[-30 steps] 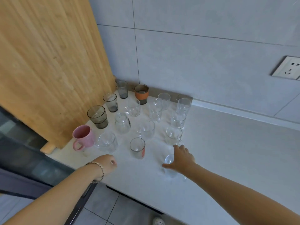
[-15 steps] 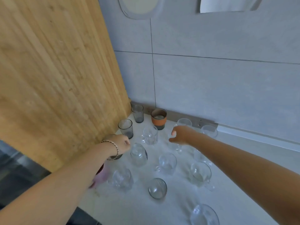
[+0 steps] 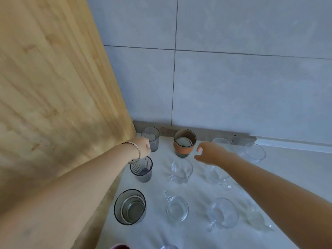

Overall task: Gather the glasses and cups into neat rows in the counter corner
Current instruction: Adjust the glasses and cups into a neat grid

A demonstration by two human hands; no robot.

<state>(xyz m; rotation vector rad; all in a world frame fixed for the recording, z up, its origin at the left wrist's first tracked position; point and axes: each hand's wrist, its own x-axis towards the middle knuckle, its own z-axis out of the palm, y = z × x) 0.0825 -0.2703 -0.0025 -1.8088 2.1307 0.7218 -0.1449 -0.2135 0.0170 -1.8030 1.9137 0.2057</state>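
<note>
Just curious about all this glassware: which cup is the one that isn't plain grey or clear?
The cup with the orange band, in the back row by the wall. The others in full view are clear or smoky grey; only it has an orange sleeve.

I get soft, even, cool light with no hard glare. The wooden board (image 3: 53,105) casts a dim shade along its foot onto the white counter (image 3: 287,177). Clear glasses right of the board look hazy and smeared, their rims hard to trace. Both forearms are slightly blurred. Tile lines on the wall (image 3: 251,87) beyond the board bow from wide-angle distortion.
</note>
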